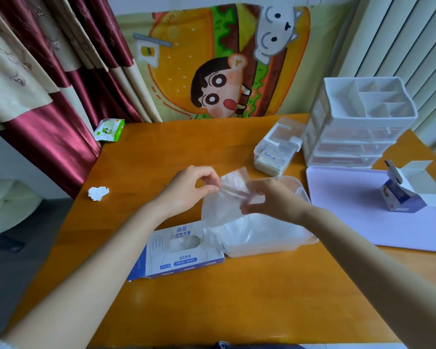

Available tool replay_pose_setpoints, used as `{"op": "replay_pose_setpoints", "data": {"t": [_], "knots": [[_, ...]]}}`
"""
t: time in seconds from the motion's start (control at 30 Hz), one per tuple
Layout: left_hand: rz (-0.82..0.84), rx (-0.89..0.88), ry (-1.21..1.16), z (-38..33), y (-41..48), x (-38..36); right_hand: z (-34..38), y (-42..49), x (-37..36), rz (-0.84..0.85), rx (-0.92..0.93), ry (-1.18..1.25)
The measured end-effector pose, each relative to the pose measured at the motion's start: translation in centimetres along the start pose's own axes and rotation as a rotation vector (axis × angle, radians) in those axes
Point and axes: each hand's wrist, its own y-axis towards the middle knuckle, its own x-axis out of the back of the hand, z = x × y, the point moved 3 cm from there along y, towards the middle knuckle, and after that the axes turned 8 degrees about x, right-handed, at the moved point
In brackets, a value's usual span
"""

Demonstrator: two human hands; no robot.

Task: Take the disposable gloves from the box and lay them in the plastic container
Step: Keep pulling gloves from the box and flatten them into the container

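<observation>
Disposable glove (225, 197): pinched at its edge by fingers (210, 189) of left hand (186, 191) and right hand (272, 197), stretched over plastic container (308, 241), presumably for laying flat.

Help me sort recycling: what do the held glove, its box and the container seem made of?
Glove: thin translucent plastic film, likely; it crinkles and hangs limp. Box: printed cardboard, matte, with a punched opening. Container: seemingly rigid clear plastic; the gloves inside show through its wall.

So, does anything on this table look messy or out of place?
A crumpled white paper wad lies alone on the left of the table, and the small blue carton on the purple mat sits with flaps splayed open. Nothing looks spilled.
</observation>
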Motion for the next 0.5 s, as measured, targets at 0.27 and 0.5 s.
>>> {"op": "replay_pose_setpoints", "data": {"t": [0.27, 0.5], "knots": [[-0.097, 0.123, 0.044, 2.1, 2.2, -0.4, -1.2, 1.0, 2.7, -0.169, -0.012, -0.075], [-0.343, -0.085, -0.283, -4.5, 5.0, 0.2, 0.9, 0.5, 8.0, -0.571, 0.127, -0.396]]}}
